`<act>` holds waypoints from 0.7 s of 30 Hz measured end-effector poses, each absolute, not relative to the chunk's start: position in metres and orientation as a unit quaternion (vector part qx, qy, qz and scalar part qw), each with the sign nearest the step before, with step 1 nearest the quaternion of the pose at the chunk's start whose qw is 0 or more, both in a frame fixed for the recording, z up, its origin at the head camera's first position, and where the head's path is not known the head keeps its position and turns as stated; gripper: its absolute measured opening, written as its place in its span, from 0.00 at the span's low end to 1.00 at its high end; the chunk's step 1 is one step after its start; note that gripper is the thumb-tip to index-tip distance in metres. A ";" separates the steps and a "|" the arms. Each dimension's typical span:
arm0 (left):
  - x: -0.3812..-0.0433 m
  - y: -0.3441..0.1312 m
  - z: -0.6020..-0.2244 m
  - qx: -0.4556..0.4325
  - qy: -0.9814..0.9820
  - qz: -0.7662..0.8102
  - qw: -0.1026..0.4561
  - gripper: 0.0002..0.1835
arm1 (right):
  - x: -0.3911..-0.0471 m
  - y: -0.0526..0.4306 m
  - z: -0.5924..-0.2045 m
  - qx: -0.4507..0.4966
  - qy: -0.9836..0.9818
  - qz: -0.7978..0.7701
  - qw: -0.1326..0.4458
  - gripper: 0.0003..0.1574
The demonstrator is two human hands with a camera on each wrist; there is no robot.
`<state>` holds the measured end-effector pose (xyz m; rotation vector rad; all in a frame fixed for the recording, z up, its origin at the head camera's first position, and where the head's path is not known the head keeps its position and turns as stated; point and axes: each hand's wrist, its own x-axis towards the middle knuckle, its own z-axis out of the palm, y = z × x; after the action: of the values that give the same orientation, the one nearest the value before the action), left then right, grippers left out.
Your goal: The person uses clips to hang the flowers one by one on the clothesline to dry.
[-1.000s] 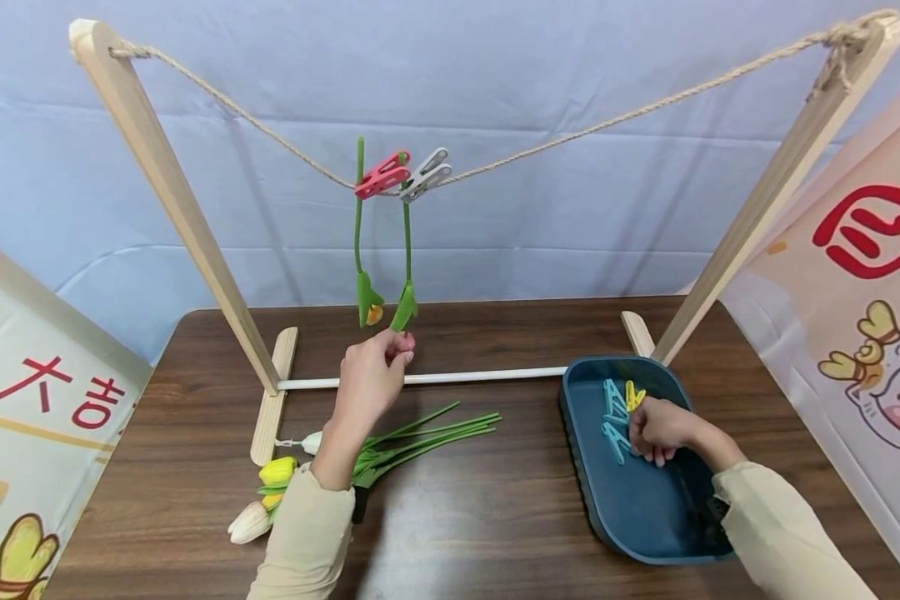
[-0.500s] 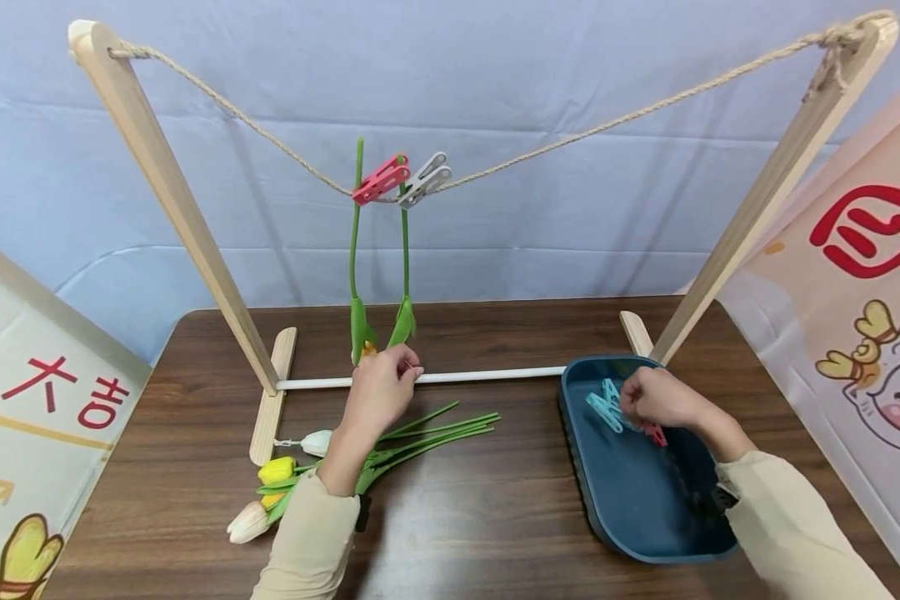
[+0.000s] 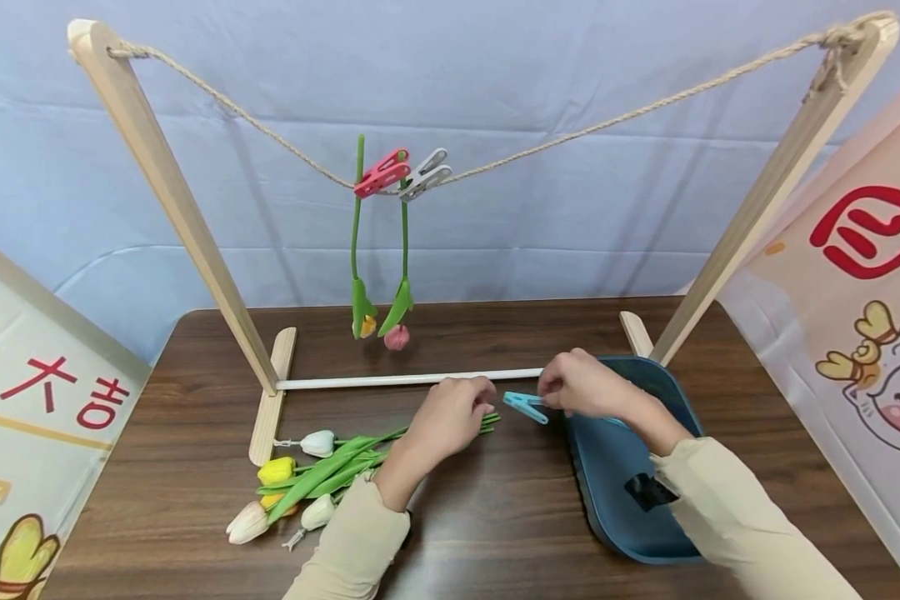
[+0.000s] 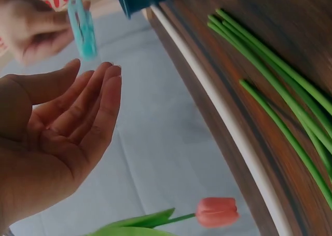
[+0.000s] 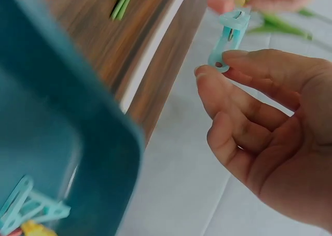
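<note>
My right hand [image 3: 588,387] pinches one end of a light blue clothespin [image 3: 527,406] between thumb and forefinger, beside the left edge of the dark blue tray [image 3: 581,475]. Facing it, my left hand [image 3: 450,417] is empty, its fingers loosely bent and apart from the clothespin in the left wrist view. Two tulips hang head down from the rope [image 3: 570,142]: an orange-yellow one [image 3: 367,326] under a red clothespin [image 3: 382,173], and a pink one [image 3: 397,337] under a grey clothespin [image 3: 425,175]. Below my left hand lie several tulips with green stems [image 4: 280,65].
Wooden posts [image 3: 172,200] at both sides carry the rope, joined low down by a white rod [image 3: 390,381]. Another light blue clothespin [image 5: 33,207] lies inside the tray near yellow and red pieces. White and yellow tulip heads [image 3: 276,471] point left on the table.
My left hand has let go of the pink tulip's head and come down rightward. My right hand has risen from the tray and moved left, bringing out a light blue clothespin.
</note>
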<state>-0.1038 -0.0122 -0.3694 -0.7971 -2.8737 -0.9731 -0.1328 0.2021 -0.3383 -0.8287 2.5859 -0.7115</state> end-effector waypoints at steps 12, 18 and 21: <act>-0.106 -0.014 -0.363 -0.264 -0.911 -0.313 0.053 0.04 | -0.129 0.183 -0.333 -0.315 0.898 -0.281 0.124 0.07; -0.109 -0.025 -0.355 -0.219 -0.910 -0.345 0.061 0.04 | -0.127 0.185 -0.335 -0.303 0.888 -0.325 0.115 0.16; -0.110 -0.029 -0.352 -0.209 -0.909 -0.354 0.064 0.04 | -0.126 0.184 -0.337 -0.306 0.886 -0.332 0.105 0.21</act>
<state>-0.1099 -0.0290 -0.3525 -0.6309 -2.7465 -1.0688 -0.1265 0.1844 -0.3373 -0.9024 2.6117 -0.9785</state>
